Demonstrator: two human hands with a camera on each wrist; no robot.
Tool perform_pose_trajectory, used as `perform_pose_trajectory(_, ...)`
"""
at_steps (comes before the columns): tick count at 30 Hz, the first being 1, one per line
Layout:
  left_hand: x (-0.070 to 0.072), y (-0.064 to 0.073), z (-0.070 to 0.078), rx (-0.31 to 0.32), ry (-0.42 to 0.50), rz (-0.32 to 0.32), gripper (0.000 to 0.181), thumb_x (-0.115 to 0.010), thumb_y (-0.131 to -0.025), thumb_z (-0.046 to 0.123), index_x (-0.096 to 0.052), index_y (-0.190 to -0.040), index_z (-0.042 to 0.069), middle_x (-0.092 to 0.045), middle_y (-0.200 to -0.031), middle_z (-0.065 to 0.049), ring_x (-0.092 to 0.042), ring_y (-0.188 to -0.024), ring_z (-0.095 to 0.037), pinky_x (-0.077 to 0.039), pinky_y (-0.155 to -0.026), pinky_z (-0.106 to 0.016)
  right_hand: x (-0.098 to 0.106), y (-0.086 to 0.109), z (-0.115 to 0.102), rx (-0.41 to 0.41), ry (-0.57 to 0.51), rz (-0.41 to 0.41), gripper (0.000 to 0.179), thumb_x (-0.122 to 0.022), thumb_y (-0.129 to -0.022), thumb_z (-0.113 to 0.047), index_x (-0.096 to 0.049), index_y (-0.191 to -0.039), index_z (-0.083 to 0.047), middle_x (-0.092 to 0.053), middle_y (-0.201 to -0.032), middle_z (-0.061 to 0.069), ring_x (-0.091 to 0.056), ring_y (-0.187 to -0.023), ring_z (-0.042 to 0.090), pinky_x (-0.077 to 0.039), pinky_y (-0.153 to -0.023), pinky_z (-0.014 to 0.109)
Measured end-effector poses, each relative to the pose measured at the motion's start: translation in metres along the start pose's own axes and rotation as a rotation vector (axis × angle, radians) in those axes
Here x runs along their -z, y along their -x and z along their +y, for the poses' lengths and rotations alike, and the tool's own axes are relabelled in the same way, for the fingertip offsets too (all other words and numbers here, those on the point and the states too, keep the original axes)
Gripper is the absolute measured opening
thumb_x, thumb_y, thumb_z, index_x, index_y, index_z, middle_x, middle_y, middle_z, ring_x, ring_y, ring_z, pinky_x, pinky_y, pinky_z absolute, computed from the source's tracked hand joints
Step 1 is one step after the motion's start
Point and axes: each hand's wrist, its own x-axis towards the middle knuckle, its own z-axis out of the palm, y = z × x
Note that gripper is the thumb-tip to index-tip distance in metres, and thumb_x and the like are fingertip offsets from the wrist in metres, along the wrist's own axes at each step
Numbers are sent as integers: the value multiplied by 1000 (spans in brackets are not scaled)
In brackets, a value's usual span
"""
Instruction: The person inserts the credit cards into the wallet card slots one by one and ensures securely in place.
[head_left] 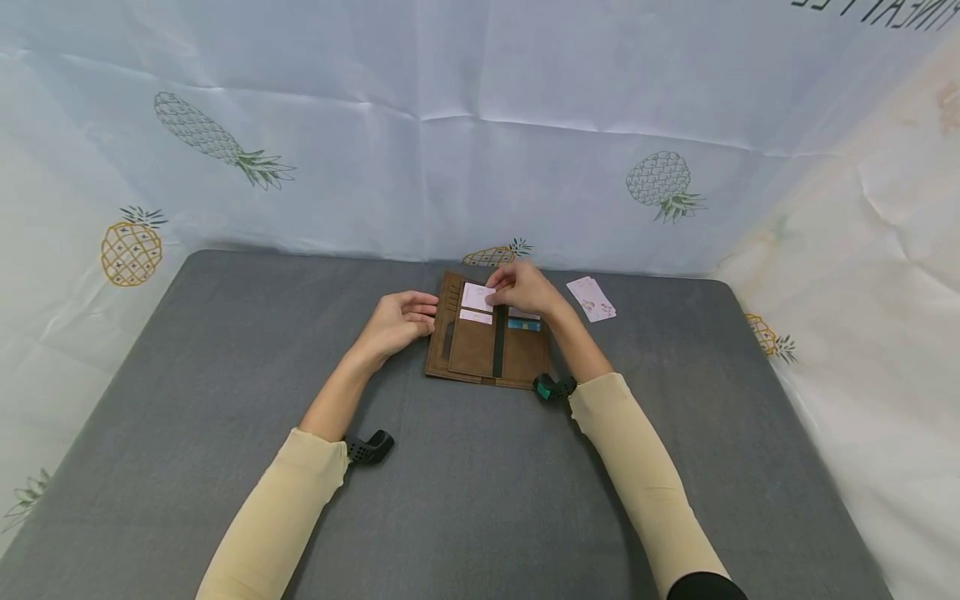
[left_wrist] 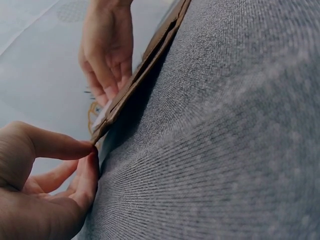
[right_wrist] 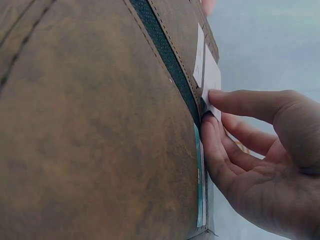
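A brown leather wallet [head_left: 472,348] lies opened out on the grey table, a dark band down its middle. My left hand [head_left: 403,323] pinches the wallet's left edge between thumb and fingers, as the left wrist view shows up close. Over the top of the wallet, my right hand [head_left: 523,290] pinches a pale pink card [right_wrist: 212,80] by its corner; the card sits partly in an upper left slot. Below it another pale card [head_left: 476,317] peeks out of its slot. A blue card [head_left: 523,325] shows in a slot on the right half, partly under my right wrist.
A small stack of pink patterned cards [head_left: 592,299] lies on the table to the right of the wallet. Behind the table [head_left: 225,400] hangs a white cloth [head_left: 420,183] printed with pineapples. Black wrist cameras sit on both forearms.
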Motion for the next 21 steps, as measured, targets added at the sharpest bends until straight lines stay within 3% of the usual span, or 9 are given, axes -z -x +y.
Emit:
perform_pose_trajectory(7, 1, 0, 0, 0, 2, -3, 49, -64, -99, -8, -60, -147, -5, -65, -141, -29, -69, -123, -39, -59, -88, -19, 1, 1, -2, -5, 14, -28, 21, -79, -96, -5, -75, -113, 6, -75, -98, 13, -68, -87, 15, -55, -81, 27)
perform_pose_trajectory(21, 1, 1, 0, -12, 8, 4, 49, -64, -98, -10, -60, -147, -6, -65, -140, -30, -69, -122, -40, -58, -84, -15, 3, 2, -3, 0, 51, -86, 20, -81, -97, -8, -77, -114, 2, -78, -103, 14, -72, -94, 20, -59, -87, 33)
